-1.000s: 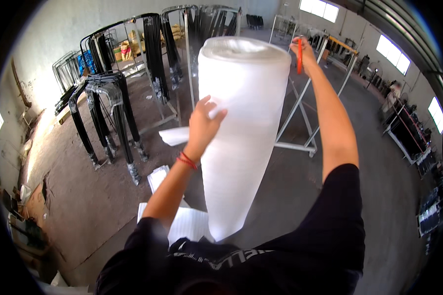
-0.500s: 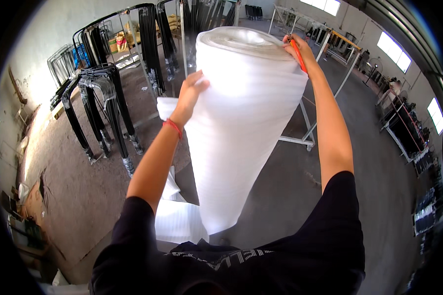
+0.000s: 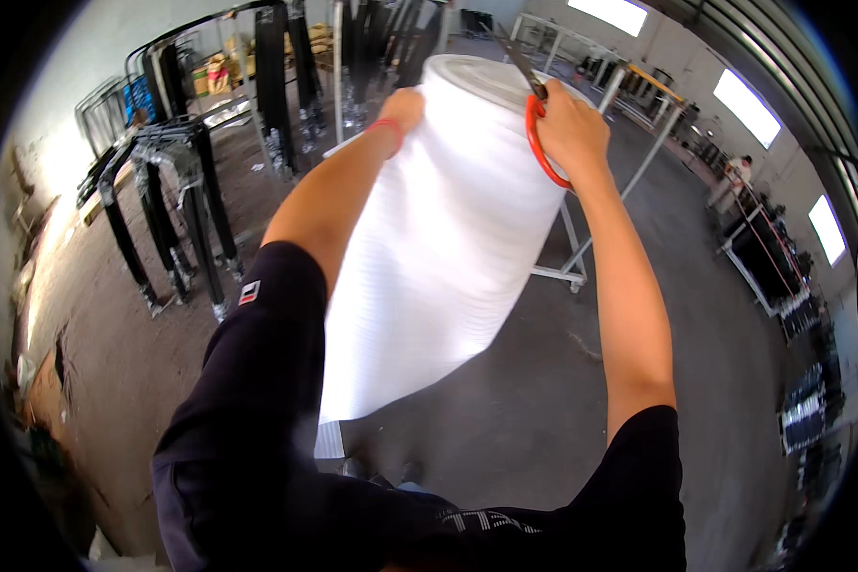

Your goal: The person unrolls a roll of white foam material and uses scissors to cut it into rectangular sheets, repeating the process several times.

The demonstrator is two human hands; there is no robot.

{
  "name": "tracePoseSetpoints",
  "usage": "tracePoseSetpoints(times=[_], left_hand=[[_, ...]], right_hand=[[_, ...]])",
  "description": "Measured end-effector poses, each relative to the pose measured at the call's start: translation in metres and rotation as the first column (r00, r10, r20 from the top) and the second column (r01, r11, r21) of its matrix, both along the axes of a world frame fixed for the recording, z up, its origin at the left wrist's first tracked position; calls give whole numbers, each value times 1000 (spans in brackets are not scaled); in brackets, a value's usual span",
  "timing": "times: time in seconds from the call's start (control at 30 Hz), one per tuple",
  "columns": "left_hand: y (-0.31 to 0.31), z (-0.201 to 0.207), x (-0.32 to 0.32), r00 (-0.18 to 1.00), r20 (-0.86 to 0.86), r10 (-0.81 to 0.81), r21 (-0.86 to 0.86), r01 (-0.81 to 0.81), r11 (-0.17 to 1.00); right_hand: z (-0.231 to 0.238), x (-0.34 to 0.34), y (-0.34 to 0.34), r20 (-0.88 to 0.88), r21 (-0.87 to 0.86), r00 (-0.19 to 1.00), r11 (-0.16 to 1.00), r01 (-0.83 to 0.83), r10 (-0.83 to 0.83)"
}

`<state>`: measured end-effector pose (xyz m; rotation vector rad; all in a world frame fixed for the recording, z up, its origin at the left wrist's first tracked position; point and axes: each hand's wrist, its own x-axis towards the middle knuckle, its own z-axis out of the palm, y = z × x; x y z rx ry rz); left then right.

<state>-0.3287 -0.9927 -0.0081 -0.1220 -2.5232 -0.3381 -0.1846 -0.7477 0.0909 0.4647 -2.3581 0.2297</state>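
Scissors [image 3: 531, 124] are being clasped in the right hand [image 3: 574, 135], pointing far and leftward beside the upright white roll [image 3: 486, 143] — left hand [image 3: 406, 110] opposite, grip unclear.

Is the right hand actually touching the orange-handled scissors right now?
Touching. The head view shows the right hand wrapped around the scissors, partly covering them, with no gap between.

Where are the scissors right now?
In the head view, the scissors are upper right of centre, in the right hand, near the top of the white roll.
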Motion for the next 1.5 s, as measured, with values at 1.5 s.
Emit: tracePoseSetpoints(times=[1.5], left_hand=[[-158,96,266,953,249,-175,36,171,985]], right_hand=[[99,-8,-32,25,982,864,150,-115,503]])
